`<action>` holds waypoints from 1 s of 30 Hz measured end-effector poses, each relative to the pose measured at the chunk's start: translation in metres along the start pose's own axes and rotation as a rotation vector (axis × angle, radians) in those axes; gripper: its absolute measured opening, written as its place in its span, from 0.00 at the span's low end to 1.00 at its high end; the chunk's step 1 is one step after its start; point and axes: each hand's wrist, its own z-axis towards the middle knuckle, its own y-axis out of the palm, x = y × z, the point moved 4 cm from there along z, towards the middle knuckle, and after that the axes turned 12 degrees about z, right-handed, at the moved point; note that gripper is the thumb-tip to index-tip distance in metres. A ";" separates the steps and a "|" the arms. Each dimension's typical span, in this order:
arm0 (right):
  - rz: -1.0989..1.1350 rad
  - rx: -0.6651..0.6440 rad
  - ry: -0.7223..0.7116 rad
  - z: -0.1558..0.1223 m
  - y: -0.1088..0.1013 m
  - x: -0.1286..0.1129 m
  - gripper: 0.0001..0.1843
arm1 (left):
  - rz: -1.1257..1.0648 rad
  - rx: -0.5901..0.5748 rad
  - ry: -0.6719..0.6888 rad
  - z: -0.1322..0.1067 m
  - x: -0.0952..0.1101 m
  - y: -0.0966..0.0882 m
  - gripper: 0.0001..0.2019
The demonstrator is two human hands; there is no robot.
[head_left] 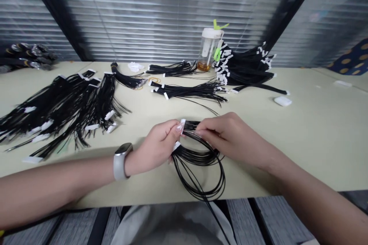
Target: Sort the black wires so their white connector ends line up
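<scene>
Between my hands is a cable harness (198, 157), thin black wires bent into loops with a white connector (183, 125) at one end. My left hand (159, 141), a grey watch on its wrist, pinches that connector between thumb and fingers. A second white connector (176, 146) shows just below the thumb. My right hand (222, 134) is closed, with thumb and forefinger pinching the black wires close to the connector. The wire loops hang toward the table's front edge, and some strands run down over it. The right fingertips partly hide the wires.
Black wire bundles with white connectors (77, 103) spread over the left. More wire bundles (189, 90) lie behind my hands, and a large pile (244, 65) sits back right. A clear bottle (207, 49) stands beside it. A white case (283, 101) lies on the table (316, 141).
</scene>
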 end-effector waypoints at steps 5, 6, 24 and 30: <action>-0.055 0.003 0.030 -0.001 0.002 0.005 0.07 | -0.044 0.037 -0.046 0.001 0.000 0.000 0.17; -0.063 0.046 0.017 -0.001 0.003 0.005 0.03 | -0.042 0.069 -0.066 0.002 0.000 -0.001 0.18; 0.362 -0.056 0.257 -0.008 0.032 -0.002 0.09 | -0.042 0.256 -0.204 0.008 -0.012 -0.009 0.18; 0.409 -0.158 0.273 -0.010 0.039 0.004 0.18 | -0.031 0.240 -0.196 0.007 -0.010 -0.008 0.18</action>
